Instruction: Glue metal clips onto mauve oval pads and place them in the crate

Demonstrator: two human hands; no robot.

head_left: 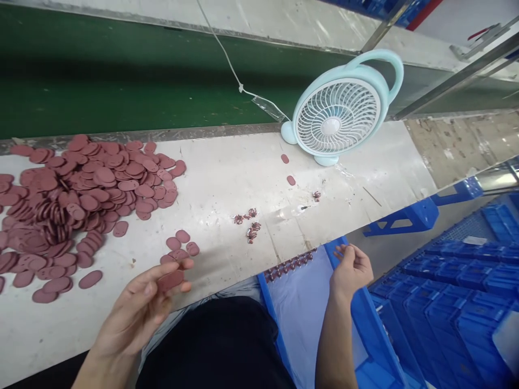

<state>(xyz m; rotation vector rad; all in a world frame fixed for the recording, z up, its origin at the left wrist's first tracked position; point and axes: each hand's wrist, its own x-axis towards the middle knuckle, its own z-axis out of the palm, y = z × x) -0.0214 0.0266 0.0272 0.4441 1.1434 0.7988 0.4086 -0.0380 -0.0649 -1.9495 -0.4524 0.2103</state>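
Note:
My left hand (140, 308) holds a reddish oval piece (170, 280) between thumb and fingers, above the front edge of the white worktop (214, 178). Just beyond it lie several loose oval pieces (182, 236). A large heap of the same ovals (89, 189) spreads over the left of the worktop. My right hand (352, 267) is over the right side of a blue crate (360, 313), its fingers curled together; what they hold, if anything, is too small to tell. Along the crate's far end runs a row of small dark-red parts (290, 266) on a pale sheet (302, 313).
A light-blue fan (338, 116) stands at the back of the worktop, its cord (223, 51) running up. Small metallic-red clusters (252, 232) and two single ovals (291, 180) lie mid-worktop. Stacked blue crates (458, 292) fill the right side. A green belt (141, 81) runs behind.

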